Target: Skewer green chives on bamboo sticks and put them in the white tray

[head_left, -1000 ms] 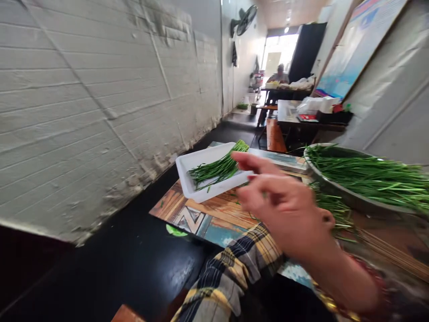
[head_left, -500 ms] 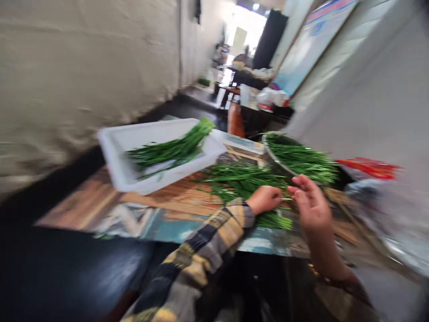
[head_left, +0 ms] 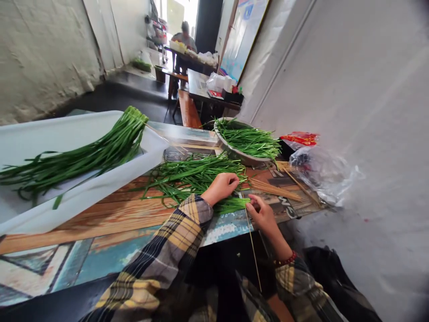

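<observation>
My left hand [head_left: 221,188] is over the loose pile of green chives [head_left: 187,174], its fingers curled closed at the pale stem ends. What lies inside those fingers is mostly hidden. Below its wrist, a small bunch of chives [head_left: 234,205] lies at the table edge. The fingertips of my right hand [head_left: 263,214] pinch at the cut ends of this bunch. A thin wooden skewer [head_left: 254,252] slants down from beside those fingertips, past the table edge. Whether it pierces the stems I cannot tell.
On the left a white plastic tray [head_left: 83,194] holds a big chive bunch. A metal bowl [head_left: 231,154] of chives stands at the back. Bare skewers [head_left: 275,188] lie to the right, near a clear plastic bag [head_left: 326,172] by the wall. A person [head_left: 184,38] sits far off.
The view has turned right and sharpened. My right hand has come down from beside the bowl to the ends of the small bunch. The hanging skewer now shows.
</observation>
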Demonstrator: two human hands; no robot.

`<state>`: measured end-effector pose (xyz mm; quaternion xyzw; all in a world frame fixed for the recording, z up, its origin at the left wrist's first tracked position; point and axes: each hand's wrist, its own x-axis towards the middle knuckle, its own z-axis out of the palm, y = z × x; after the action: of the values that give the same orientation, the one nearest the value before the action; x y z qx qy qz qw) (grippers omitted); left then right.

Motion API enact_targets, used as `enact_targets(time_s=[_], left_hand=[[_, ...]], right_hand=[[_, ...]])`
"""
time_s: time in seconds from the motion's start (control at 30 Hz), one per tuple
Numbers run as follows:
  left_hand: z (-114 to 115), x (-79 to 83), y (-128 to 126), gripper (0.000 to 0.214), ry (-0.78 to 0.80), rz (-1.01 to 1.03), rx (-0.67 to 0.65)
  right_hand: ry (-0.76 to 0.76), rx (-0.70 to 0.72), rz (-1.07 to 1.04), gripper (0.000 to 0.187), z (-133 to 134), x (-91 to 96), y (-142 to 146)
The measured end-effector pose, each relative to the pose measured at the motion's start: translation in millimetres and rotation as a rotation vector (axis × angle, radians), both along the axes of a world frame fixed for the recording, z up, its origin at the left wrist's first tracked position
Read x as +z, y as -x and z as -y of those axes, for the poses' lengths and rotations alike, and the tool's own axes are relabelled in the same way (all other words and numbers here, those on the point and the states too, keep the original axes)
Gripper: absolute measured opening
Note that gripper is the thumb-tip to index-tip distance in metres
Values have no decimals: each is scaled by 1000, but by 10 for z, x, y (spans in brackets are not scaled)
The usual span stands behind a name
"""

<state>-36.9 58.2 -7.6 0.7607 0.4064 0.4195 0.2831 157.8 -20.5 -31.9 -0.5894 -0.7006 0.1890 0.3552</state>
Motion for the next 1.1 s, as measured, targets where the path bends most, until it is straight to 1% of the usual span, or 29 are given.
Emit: enact_targets(time_s=[0.07, 0.1, 0.23, 0.27, 0.33, 0.4, 0.53, 0.67, 0.77, 0.9, 1.1], left_hand=[[1, 6, -2, 20, 0, 5, -6], [3, 10, -1, 20, 1, 8, -7], [19, 44, 4, 21, 5, 22, -1], [22, 53, 5, 20, 5, 24, 1], [24, 66, 4, 20, 3, 27, 6], [23, 66, -1, 20, 1, 21, 6], [28, 34, -31, 20, 8, -28, -30], [55, 16, -65, 19, 34, -79, -82], [78, 33, -77, 18, 57, -94, -103], [99, 55, -87, 17, 99, -100, -125], [104, 66, -99, 18, 130, -73, -148]], right_hand=[[-5, 7, -11, 36, -24, -14, 41], [13, 16, -68, 34, -32, -14, 62], [142, 34, -492, 30, -41, 35, 173], [161, 31, -565, 31, -42, 54, 206], [177, 23, -648, 31, -50, 86, 267], [176, 12, -650, 32, -58, 96, 310], [105, -40, -534, 31, -47, 62, 315], [114, -37, -490, 27, -12, 26, 267], [109, -63, -435, 27, -14, 18, 248], [119, -75, -437, 27, -36, 29, 247], [141, -51, -450, 28, -49, 70, 245]])
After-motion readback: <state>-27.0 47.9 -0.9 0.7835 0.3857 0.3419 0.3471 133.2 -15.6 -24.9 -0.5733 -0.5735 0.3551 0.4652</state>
